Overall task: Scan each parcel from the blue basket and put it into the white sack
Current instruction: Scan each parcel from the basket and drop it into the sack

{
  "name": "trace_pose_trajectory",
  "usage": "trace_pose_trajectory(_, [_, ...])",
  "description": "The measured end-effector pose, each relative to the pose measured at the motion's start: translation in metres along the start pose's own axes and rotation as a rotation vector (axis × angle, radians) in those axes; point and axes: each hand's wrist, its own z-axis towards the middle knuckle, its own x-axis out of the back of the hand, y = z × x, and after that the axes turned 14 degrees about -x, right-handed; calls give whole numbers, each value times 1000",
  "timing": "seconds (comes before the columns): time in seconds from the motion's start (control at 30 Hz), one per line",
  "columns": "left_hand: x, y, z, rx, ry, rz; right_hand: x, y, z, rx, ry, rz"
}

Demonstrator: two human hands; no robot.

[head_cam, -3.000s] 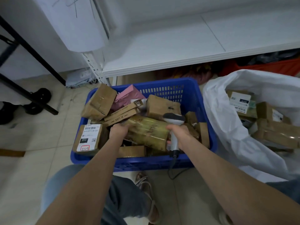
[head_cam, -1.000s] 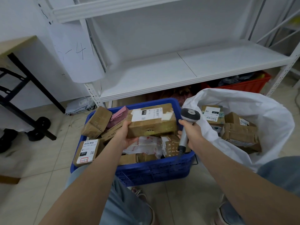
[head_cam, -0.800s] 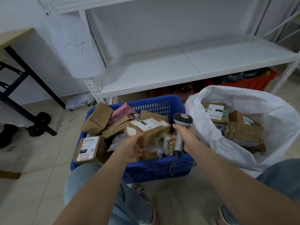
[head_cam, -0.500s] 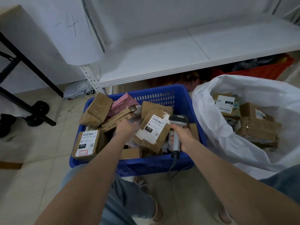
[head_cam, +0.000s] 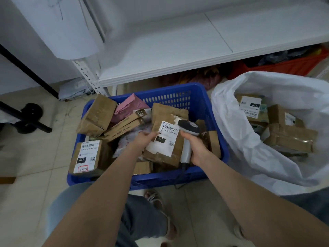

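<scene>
— What differs from half a second ago?
— The left hand now pinches the brown paper parcel with a white label steadily, label up, mid-frame over the blue plastic basket.
— The right hand?
— It still grips the grey handheld scanner, whose head is at the label's right edge. The white plastic sack lies at the right of the frame.

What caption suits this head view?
Left hand holds labelled parcel, right hand grips scanner, over blue basket beside white sack.
</scene>
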Motion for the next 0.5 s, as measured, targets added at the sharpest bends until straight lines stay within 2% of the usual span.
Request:
trace_pose_trajectory(0.1, [7, 0, -15, -9, 23, -173, 3, -10, -16, 70, -9, -15])
trace_pose_trajectory(0.27, [7, 14, -57, -66, -26, -383, 10, -14, -68, 273, 177, -127])
trace_pose_trajectory(0.37, [1, 18, -76, -106, -3, -430, 14, -4, -103, 412, 203, -167])
trace_pose_trajectory(0.5, [-10, 21, -92, -141, -4, -429, 15, 16, -139, 484, 264, -340])
